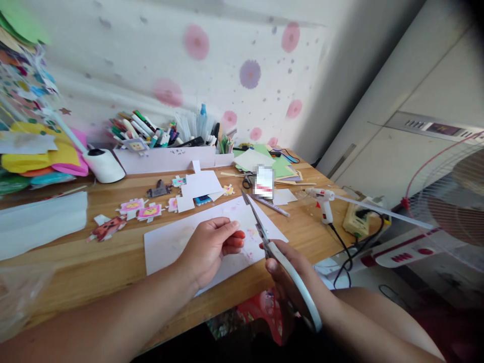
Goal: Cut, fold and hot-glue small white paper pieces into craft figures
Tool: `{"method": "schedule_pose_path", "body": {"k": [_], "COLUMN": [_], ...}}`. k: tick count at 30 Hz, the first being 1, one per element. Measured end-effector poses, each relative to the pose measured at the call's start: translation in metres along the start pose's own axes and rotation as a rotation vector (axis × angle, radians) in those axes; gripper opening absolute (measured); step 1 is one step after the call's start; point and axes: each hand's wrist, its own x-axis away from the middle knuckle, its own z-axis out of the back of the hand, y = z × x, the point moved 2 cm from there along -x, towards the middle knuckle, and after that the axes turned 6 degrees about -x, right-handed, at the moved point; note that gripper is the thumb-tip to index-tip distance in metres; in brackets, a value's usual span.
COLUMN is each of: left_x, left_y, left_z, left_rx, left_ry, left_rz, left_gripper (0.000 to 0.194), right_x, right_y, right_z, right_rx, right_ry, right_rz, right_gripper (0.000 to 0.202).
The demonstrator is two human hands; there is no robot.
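Note:
My left hand rests over a white paper sheet on the wooden desk, its fingers pinched on a small printed paper piece. My right hand grips white-handled scissors, blades pointing up and away, close beside that piece. Several pixel-style paper cutouts lie just beyond the sheet, with a white cut card among them.
A hot glue gun lies at the right near a power strip and cords. A pen holder box stands at the back, coloured paper stacks at left, a fan at right.

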Motion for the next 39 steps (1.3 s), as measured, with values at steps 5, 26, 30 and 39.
{"method": "schedule_pose_path", "body": {"k": [5, 26, 30, 39], "left_x": [-0.001, 0.01, 0.011, 0.013], "left_y": [-0.005, -0.006, -0.011, -0.02], "left_z": [0.0, -0.004, -0.007, -0.008], "left_rx": [-0.057, -0.147, -0.115, -0.191], "left_ry": [-0.102, -0.342, -0.372, -0.255], "left_rz": [0.033, 0.079, 0.078, -0.008], "left_gripper": [0.019, 0.012, 0.014, 0.019], "right_x": [-0.005, -0.026, -0.027, -0.024], "right_y": [0.002, -0.021, -0.02, -0.008], "right_z": [0.005, 0.016, 0.016, 0.006], "right_rx": [-0.101, -0.249, -0.344, -0.372], "right_ry": [0.087, 0.151, 0.241, 0.211], "right_rz": [-0.078, 0.084, 0.064, 0.011], "right_gripper": [0.056, 0.044, 0.046, 0.046]}}
